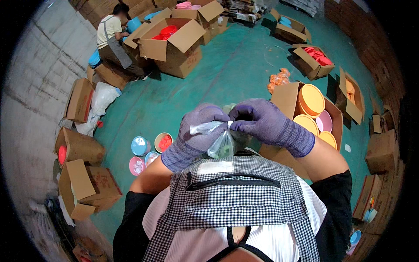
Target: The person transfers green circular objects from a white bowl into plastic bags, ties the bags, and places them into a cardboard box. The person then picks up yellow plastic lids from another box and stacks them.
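Both my hands wear purple-grey knit gloves and meet in front of my chest. Between them is a thin, clear plastic bag [221, 147] with something greenish inside that I cannot make out. My left hand [198, 124] is closed round the gathered plastic, with a loose end sticking out to its left. My right hand [259, 118] pinches the twisted white neck of the bag between thumb and fingertips. The lower part of the bag hangs against my checked apron [231, 192].
Close on my right stands a cardboard box [286, 98] of round tubs with orange-yellow lids [313, 99]. Small tubs [140, 146] sit on the green floor at left. More open boxes [174, 48] line the back, where a person [113, 39] bends over. An orange pile [279, 78] lies ahead.
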